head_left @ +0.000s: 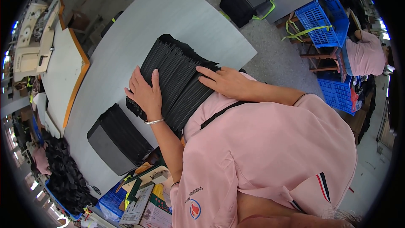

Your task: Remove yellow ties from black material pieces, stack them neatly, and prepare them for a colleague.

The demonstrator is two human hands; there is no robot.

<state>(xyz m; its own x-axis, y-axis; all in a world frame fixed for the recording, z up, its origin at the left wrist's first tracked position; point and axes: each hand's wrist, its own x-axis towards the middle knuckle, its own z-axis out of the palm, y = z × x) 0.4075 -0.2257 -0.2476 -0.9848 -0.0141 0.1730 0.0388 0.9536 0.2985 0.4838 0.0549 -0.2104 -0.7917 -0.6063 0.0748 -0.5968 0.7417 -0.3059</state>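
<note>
A thick stack of black sheet-like pieces (168,71) stands on edge on the pale grey table (190,12), close against my body. My left hand (146,90), with a silver bangle at the wrist, lies on the stack's left side, its fingers spread. On the opposite side my right hand (223,80) rests with its fingertips on the edges of the pieces, fingers stretched out. A gap shows between the pieces near my right fingertips. Neither hand is closed round anything. To the left, a second stack of black pieces (120,139) sits on the table.
Cartons (145,204) and a blue crate (112,200) are at the lower left. Beyond the table's left edge stands a sewing machine (31,42) on a wood-edged worktop. More black stacks (247,0) lie at the far right, near blue crates (320,21) and a seated person in pink (367,55).
</note>
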